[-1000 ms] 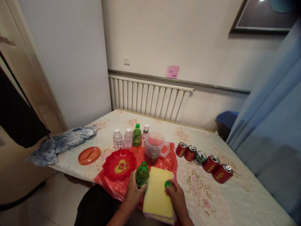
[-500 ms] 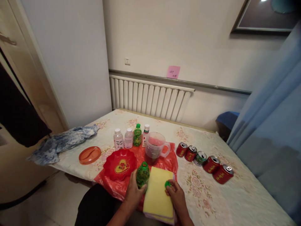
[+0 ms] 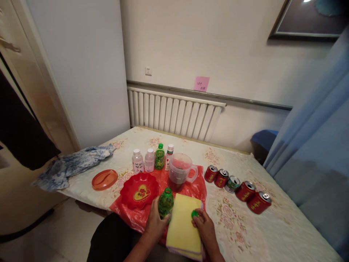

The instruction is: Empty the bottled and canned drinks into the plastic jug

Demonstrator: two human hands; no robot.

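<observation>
My left hand point(image 3: 155, 222) is wrapped round an open green plastic bottle point(image 3: 165, 202) that stands upright at the near edge of the table. My right hand point(image 3: 205, 227) pinches the small green cap point(image 3: 194, 214) and rests on a stack of yellow cloths point(image 3: 183, 223). The bottle stands just left of the cloths, on a red plastic bag point(image 3: 192, 187).
Behind stand a clear pitcher point(image 3: 179, 171) with dark liquid, a red heart dish point(image 3: 139, 191), an orange lid point(image 3: 104, 179), several small bottles point(image 3: 149, 160) and a row of cans point(image 3: 236, 186). A blue patterned cloth point(image 3: 71, 166) lies far left on the floral tablecloth point(image 3: 261, 233).
</observation>
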